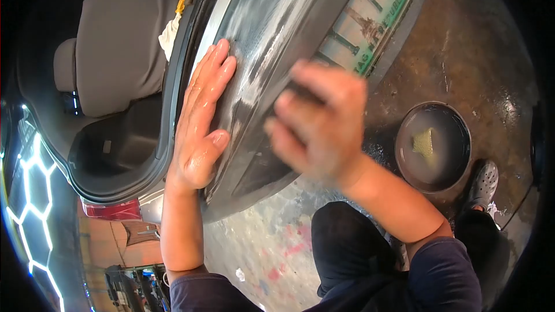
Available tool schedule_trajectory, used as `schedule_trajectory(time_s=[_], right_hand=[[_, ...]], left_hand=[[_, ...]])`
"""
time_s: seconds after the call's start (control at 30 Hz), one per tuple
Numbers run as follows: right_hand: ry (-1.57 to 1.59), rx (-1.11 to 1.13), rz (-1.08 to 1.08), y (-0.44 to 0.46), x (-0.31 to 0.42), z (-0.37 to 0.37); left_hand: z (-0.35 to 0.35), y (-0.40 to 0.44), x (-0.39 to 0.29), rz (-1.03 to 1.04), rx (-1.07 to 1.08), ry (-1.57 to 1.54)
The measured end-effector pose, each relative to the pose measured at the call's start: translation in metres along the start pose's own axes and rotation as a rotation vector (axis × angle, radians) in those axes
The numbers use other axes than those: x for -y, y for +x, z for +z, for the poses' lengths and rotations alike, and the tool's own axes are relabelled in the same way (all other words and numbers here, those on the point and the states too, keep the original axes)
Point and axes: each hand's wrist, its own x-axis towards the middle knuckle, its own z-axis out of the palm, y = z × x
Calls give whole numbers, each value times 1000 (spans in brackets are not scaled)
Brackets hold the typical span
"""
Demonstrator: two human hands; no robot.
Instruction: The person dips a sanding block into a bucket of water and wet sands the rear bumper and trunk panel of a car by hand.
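My left hand lies flat and wet along the upper edge of a car's rear bumper, fingers stretched out. The bumper's surface is wet, with whitish, dull grey patches. Over its lower part is my right hand, smeared by motion, with its fingers curled in. Something dark shows between thumb and fingers, but I cannot make out what it is. Just beyond the right hand, a license plate is on the bumper.
A round basin of cloudy water with a yellowish sponge stands on the wet floor. Beside it is my foot in a grey clog. The open trunk lies left, with a white cloth near its edge.
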Motion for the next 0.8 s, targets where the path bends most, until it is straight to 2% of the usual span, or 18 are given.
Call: schedule_trajectory(time_s=[0.03,0.2,0.3,0.47,0.57,0.73,0.8], right_hand=[[60,40,-4,-6,7,5],[-52,-49,16,8,-10,-3],[27,58,0,-8,8,3],[-70,-41,7,9,-11,-5],[17,52,-7,-9,9,3],[-127,-76,-42,23,-27,-11],[-116,-79,-8,12,-14,-3]], left_hand=[[0,1,-1,-3,-5,-1],[0,1,-4,-2,-2,-8],[0,0,-3,-10,-2,10],[1,-2,-2,8,-5,14],[-1,1,-2,21,1,25],[1,-2,1,23,-8,-5],[-1,0,5,27,-6,-57]])
